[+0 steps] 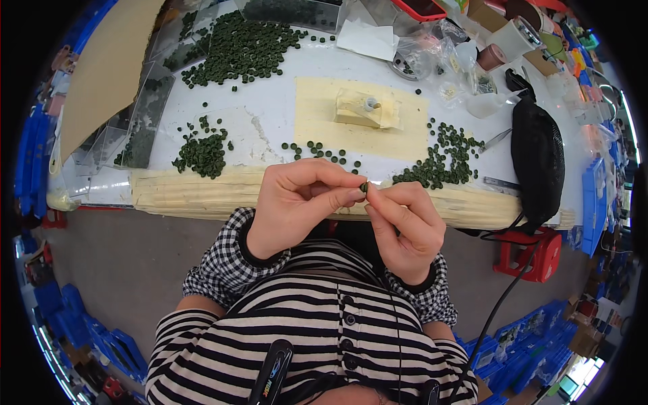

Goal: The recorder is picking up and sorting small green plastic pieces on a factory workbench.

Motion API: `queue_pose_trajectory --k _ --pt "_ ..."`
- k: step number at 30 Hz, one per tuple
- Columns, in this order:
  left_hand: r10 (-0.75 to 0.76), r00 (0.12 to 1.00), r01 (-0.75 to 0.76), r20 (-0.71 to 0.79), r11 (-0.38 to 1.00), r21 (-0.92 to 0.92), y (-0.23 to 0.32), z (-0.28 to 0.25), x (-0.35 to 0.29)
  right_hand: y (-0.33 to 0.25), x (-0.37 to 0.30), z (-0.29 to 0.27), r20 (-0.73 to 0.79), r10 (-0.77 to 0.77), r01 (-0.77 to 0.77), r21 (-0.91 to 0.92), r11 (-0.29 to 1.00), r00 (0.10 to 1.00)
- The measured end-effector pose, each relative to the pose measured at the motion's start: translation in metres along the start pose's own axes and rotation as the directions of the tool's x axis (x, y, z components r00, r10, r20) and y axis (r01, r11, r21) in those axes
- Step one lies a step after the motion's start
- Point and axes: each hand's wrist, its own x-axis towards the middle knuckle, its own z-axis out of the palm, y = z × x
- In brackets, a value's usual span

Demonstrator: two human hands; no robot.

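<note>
Pinching one small, squat, dark-green round piece (364, 187) over the ridged, cream-coloured edge strip (202, 196) along the near side of the white worktop (273, 101). Clamped on it with thumb and index fingers of the left hand (297, 202); touching it from the other side with fingertips of the right hand (408, 226), but cannot tell whether gripping. Just beyond, scattered in a loose row of matching green discs (315, 152). Further out, set on a flat, pale-yellow sheet (314, 111): a boxy, tape-wrapped cream block (354, 118). Heaped to either side: a compact left pile (202, 155) and a sprawling right pile (442, 162). Lying past these: slim, pointed metal tweezers (498, 139) and a floppy black mesh pouch (538, 155).
</note>
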Motion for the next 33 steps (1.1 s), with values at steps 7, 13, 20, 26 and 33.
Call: queue_pose_trajectory --k 7,13,20,26,33 --pt "0.202 0.976 -0.215 0.075 0.940 0.265 -0.001 -0.003 0.002 0.001 -0.006 0.000 0.025 0.119 -0.122 0.150 0.981 0.993" --pt "0.050 0.997 -0.061 0.060 0.977 0.205 0.003 -0.006 0.000 -0.002 -0.007 0.002 0.011 0.055 -0.055 0.031 0.998 0.998" --pt "0.047 0.994 -0.069 0.097 0.970 0.234 0.003 -0.013 0.001 0.003 -0.008 0.001 0.064 0.031 -0.036 0.078 0.996 0.997" --pt "0.039 0.998 -0.046 0.049 0.987 0.156 0.001 -0.009 -0.001 0.003 -0.010 0.005 0.038 0.053 -0.055 0.069 0.996 0.998" --pt "-0.025 1.000 0.024 0.014 0.995 0.094 -0.003 -0.011 -0.005 0.003 -0.010 0.007 0.050 0.031 -0.033 0.026 0.999 0.998"
